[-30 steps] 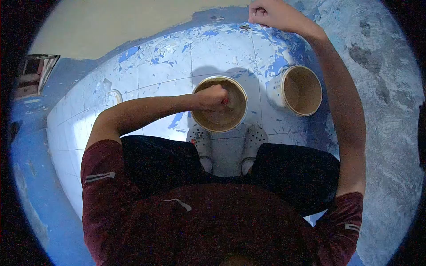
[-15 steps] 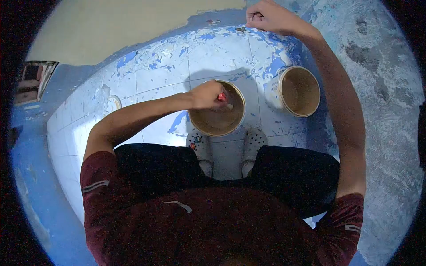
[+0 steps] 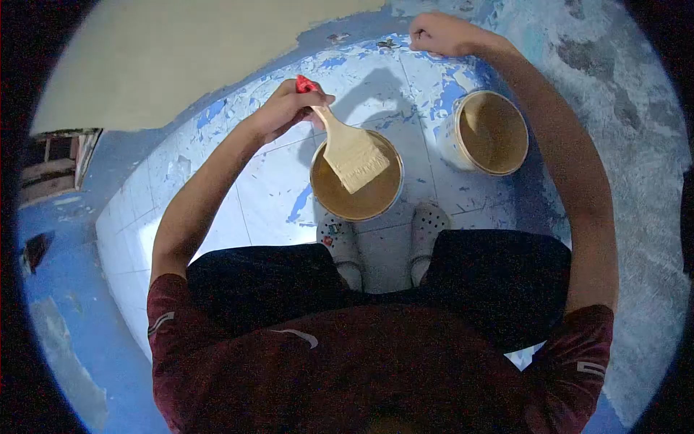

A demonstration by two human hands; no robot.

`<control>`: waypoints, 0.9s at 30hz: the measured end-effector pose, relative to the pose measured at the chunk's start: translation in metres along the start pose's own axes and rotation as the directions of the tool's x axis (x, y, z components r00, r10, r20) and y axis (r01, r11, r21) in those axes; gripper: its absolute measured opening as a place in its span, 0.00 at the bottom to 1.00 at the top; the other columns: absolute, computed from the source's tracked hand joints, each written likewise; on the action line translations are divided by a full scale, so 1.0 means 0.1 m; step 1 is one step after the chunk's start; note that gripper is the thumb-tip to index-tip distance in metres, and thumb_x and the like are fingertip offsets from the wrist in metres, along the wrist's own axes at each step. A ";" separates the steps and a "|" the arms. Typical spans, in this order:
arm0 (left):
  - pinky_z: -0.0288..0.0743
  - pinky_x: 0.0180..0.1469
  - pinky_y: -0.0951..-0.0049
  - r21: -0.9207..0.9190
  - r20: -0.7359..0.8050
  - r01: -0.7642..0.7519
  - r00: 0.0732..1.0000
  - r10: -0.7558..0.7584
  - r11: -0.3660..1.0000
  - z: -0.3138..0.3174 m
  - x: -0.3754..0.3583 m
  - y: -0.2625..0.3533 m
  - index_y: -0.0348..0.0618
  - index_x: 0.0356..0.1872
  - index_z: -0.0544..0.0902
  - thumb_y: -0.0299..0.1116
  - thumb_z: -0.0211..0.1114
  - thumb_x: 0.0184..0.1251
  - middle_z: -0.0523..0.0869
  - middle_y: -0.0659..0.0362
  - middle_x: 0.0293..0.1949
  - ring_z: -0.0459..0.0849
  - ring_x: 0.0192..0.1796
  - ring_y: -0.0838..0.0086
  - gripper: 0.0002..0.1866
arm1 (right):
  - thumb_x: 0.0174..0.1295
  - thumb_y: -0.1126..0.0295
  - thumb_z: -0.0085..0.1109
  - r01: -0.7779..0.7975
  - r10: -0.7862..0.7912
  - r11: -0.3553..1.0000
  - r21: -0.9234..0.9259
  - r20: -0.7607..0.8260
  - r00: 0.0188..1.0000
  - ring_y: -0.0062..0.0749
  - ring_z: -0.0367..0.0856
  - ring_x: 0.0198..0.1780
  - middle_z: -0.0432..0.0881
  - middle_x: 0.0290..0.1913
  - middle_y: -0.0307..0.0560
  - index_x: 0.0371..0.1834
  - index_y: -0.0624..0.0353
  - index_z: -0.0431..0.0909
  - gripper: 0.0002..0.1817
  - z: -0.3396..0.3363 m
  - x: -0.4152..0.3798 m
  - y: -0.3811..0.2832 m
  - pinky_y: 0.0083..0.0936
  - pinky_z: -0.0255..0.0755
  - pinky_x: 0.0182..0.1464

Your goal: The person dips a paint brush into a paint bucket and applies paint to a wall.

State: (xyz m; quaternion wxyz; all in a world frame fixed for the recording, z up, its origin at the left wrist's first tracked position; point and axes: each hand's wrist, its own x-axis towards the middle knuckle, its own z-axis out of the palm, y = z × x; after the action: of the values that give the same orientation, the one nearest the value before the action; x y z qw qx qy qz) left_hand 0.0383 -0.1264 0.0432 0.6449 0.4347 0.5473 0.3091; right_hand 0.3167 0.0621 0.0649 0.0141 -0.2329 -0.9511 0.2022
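My left hand (image 3: 289,108) is closed around the handle of a wide paintbrush (image 3: 352,155) with a red grip end. The brush head is coated in cream paint and tilts down over the mouth of a round bucket (image 3: 340,205). That bucket stands on the tiles just in front of my feet, with a tan inside and a pale rim. My right hand (image 3: 444,35) is a fist near the base of the wall, its fingers curled in and no tool visible in it.
To the right stands a second bucket (image 3: 494,137), tan inside. Blue and white paint flakes litter the tiled floor (image 3: 271,177). A partly cream-painted wall (image 3: 188,58) rises ahead, and a rough grey-blue wall (image 3: 636,181) is at the right. My clogs (image 3: 428,228) are behind the near bucket.
My left hand has risen out of the near bucket and moved left, bringing the paintbrush head into sight. The right fist has shifted slightly; the view has moved a little.
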 end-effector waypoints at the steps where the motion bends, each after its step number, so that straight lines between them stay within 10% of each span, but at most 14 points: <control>1: 0.80 0.36 0.75 0.013 0.010 0.002 1.000 -0.003 1.000 -0.03 0.00 -0.02 0.36 0.37 0.80 0.30 0.62 0.62 0.83 0.59 0.30 0.84 0.34 0.73 0.07 | 0.61 0.65 0.59 -0.058 0.057 0.998 0.022 0.027 0.998 0.28 0.78 0.23 0.77 0.19 0.46 0.28 0.64 0.76 0.12 0.05 -0.03 0.01 0.31 0.70 0.27; 6: 0.79 0.35 0.76 -0.172 -0.032 0.134 0.989 -0.142 0.976 -0.17 0.06 -0.22 0.32 0.41 0.79 0.32 0.60 0.62 0.83 0.57 0.28 0.82 0.29 0.75 0.12 | 0.60 0.66 0.56 -0.120 0.123 0.991 -0.057 0.067 0.990 0.40 0.79 0.28 0.80 0.27 0.52 0.29 0.65 0.76 0.11 0.32 -0.12 0.27 0.36 0.72 0.34; 8: 0.78 0.32 0.77 -0.208 -0.078 0.210 0.970 -0.230 0.955 -0.15 0.04 -0.23 0.35 0.40 0.79 0.32 0.61 0.61 0.81 0.58 0.27 0.81 0.28 0.76 0.11 | 0.55 0.67 0.56 0.028 -0.056 0.987 -0.155 -0.182 0.982 0.50 0.82 0.30 0.82 0.28 0.58 0.27 0.66 0.75 0.11 0.49 -0.13 0.46 0.42 0.75 0.35; 11: 0.75 0.30 0.75 -0.319 -0.113 0.238 0.951 -0.287 0.917 -0.11 0.01 -0.29 0.39 0.36 0.78 0.32 0.61 0.60 0.80 0.60 0.26 0.79 0.25 0.77 0.08 | 0.60 0.66 0.52 -0.116 0.125 0.971 -0.209 0.031 0.992 0.51 0.79 0.43 0.80 0.39 0.58 0.36 0.64 0.78 0.12 0.38 -0.15 0.47 0.42 0.72 0.46; 27: 0.70 0.22 0.74 -0.164 -0.238 0.487 0.824 -0.514 0.858 -0.16 0.10 -0.72 0.44 0.29 0.74 0.37 0.61 0.59 0.78 0.57 0.21 0.76 0.19 0.74 0.09 | 0.59 0.72 0.50 -0.140 0.092 0.927 -0.349 -0.149 0.985 0.55 0.83 0.43 0.82 0.40 0.61 0.39 0.66 0.79 0.11 0.59 -0.28 0.69 0.45 0.78 0.44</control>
State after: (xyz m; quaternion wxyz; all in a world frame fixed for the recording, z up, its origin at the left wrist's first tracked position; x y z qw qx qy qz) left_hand 0.0191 -0.1456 -0.0263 0.6415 0.1972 0.7104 0.2120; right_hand 0.3644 0.0836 -0.0148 0.0214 -0.3001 -0.9536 0.0105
